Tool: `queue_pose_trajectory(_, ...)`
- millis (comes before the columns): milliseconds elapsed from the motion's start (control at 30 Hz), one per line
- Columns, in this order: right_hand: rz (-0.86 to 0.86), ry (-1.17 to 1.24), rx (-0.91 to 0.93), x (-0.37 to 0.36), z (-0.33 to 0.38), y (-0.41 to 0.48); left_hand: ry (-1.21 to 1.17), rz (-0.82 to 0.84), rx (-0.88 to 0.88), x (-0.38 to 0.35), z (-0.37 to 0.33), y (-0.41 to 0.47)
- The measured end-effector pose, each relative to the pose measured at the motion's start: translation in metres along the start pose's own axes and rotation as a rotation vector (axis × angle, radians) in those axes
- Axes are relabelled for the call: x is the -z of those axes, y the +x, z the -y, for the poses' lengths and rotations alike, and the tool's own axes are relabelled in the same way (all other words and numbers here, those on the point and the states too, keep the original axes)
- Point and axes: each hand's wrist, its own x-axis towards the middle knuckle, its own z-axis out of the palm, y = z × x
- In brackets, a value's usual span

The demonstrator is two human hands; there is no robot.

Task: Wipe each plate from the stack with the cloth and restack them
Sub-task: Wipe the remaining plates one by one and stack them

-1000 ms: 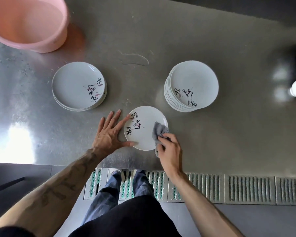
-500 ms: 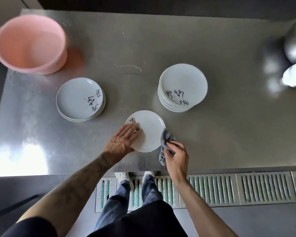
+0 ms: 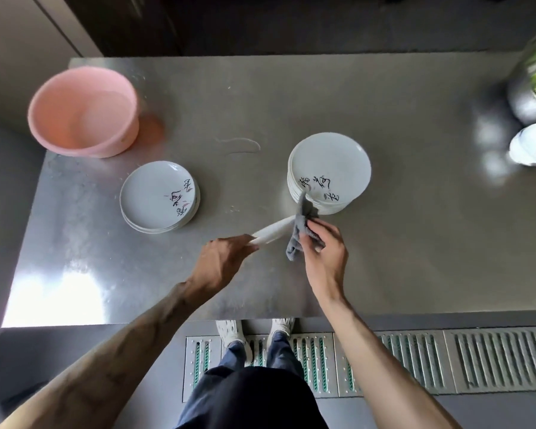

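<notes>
Head view, looking down: my left hand point(image 3: 223, 261) grips one plate point(image 3: 271, 232) at its near end, fingers point(image 3: 245, 241) curled round the rim. The plate is tipped so far up that I see it almost edge-on, over the tabletop point(image 3: 415, 243) between the two stacks. I cannot tell whether its lower edge touches the surface.

My right hand point(image 3: 325, 258) pinches the grey cloth point(image 3: 300, 230), bunched against the plate's far end. The cloth's upper tip overlaps the near rim of the right stack point(image 3: 330, 171), though I cannot tell whether they touch. That stack is the taller one, with dark brush writing on its top plate. The left stack point(image 3: 158, 196) is lower and sits well apart, with similar writing and pink marks.

A pink basin point(image 3: 81, 113) stands near the far left corner. A metal pot point(image 3: 529, 91) and something white and blurred point(image 3: 532, 144) sit at the right edge. A floor grate point(image 3: 492, 357) runs below the near edge.
</notes>
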Motion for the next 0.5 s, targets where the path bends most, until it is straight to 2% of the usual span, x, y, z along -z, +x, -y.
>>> queue_pose_trajectory(100,0.055,-0.048,0.120,-0.009,0.025,0.011,-0.445,0.024,0.126,0.015,-0.012,0.002)
queue_pose_trajectory(233,0.166,-0.261,0.396,-0.013,0.052,0.016,-0.953,0.110,0.320,0.027,-0.025,-0.003)
queue_pose_trajectory(400,0.515,-0.453,0.794,-0.024,0.083,0.011,-1.178,0.064,0.373,0.034,-0.031,-0.006)
queue_pose_trajectory(433,0.546,-0.478,0.822,-0.024,0.087,0.015,-1.207,0.054,0.378,0.037,-0.030,-0.008)
queue_pose_trajectory(500,0.500,-0.496,0.767,-0.020,0.094,0.028,-1.238,0.038,0.380,0.042,-0.028,-0.010)
